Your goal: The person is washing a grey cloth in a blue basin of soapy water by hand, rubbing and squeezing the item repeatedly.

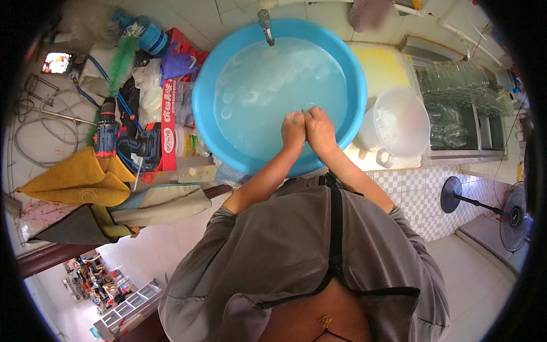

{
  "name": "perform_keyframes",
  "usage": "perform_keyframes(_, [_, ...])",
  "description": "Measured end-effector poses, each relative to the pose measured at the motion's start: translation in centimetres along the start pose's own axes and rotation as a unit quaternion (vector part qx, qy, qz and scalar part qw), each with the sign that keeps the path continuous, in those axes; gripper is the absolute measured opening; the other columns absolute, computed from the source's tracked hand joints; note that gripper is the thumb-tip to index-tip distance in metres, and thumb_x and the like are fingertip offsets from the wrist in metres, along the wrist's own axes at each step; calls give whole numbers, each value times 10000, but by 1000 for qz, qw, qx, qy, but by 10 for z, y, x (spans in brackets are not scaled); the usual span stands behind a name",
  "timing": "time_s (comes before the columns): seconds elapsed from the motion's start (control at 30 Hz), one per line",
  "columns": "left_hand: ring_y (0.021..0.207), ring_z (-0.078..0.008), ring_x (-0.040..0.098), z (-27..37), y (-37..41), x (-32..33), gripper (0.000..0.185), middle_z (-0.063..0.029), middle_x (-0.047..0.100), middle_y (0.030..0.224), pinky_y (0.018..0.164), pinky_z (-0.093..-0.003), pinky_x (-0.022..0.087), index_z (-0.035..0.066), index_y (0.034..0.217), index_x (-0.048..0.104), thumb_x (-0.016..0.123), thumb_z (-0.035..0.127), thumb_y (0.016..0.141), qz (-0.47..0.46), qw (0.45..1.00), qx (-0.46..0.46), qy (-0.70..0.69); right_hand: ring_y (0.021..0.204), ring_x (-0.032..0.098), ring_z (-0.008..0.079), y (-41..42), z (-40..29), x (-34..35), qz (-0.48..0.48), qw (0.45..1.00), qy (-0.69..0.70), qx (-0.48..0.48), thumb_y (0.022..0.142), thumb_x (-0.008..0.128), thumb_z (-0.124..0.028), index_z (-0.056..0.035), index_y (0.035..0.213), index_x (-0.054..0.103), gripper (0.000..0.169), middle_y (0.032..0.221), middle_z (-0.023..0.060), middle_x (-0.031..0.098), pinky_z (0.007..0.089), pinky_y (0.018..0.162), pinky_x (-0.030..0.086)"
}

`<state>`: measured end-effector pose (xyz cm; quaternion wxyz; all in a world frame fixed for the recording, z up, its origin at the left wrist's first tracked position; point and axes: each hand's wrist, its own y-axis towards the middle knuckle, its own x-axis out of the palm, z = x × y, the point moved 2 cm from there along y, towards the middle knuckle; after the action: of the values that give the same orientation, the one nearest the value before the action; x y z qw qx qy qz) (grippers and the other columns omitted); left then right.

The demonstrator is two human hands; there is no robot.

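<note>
Both my hands are together over the near right part of a large blue plastic basin (204, 128), which holds cloudy bluish water (256, 115) with a few bubbles. My left hand (294, 127) has its fingers curled and presses against my right hand (319, 128). A small dark bit shows between the fingertips, but the hands hide what it is. Beyond them a metal faucet (266, 28) points down over the basin's far side. To the right of the basin stands a translucent white plastic pitcher (404, 124) with a handle and whitish contents.
On the left, a cordless drill (107, 137) lies near a green bristle brush (122, 64), a red carton (169, 124) and yellow cloth (77, 179). Several clear glass bottles (453, 89) fill a metal sink (466, 157) at right. A fan (515, 216) stands beyond.
</note>
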<state>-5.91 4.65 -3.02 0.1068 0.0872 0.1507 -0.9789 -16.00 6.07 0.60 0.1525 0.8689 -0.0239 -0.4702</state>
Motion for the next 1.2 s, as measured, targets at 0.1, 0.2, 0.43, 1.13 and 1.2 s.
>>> perform_keyframes(0.1, [829, -248, 623, 3, -9, 2, 350, -173, 647, 886, 748, -380, 485, -35, 986, 569, 525, 299, 889, 23, 999, 26, 11, 860, 584, 342, -4, 5, -1, -18, 999, 22, 21, 721, 660, -58, -13, 826, 606, 126, 909, 139, 562, 421, 716, 517])
perform_keyframes(0.2, [848, -241, 622, 28, -12, -1, 308, -158, 650, 908, 764, -378, 484, -26, 1001, 563, 546, 259, 887, 43, 989, 117, 78, 828, 586, 356, -5, 13, -8, 1, 983, 174, 57, 718, 718, -101, -2, 803, 584, 187, 871, 162, 553, 432, 696, 501])
perform_keyframes(0.43, [876, -228, 598, 76, 38, 17, 168, -101, 605, 928, 808, -376, 473, 33, 1020, 538, 535, 162, 913, 40, 977, 210, -4, 728, 563, 374, -14, 20, -3, 27, 965, 256, 45, 749, 766, -188, -1, 759, 547, 288, 828, 175, 545, 427, 649, 459])
perform_keyframes(1.13, [754, -145, 516, -42, 104, -111, 650, -30, 532, 987, 606, -277, 400, 143, 1283, 370, 684, 479, 823, 255, 873, -246, -335, 693, 517, 349, -5, 22, -8, -42, 962, 248, 105, 807, 714, -253, 22, 769, 546, 324, 756, 178, 518, 416, 622, 419])
perform_keyframes(1.2, [768, -166, 535, -47, 118, -140, 763, -23, 529, 1057, 620, -307, 419, 209, 1361, 252, 691, 507, 812, 299, 842, -296, -338, 641, 480, 312, -4, 23, -12, -14, 958, 263, 112, 790, 734, -218, 34, 742, 522, 333, 725, 164, 494, 398, 596, 401])
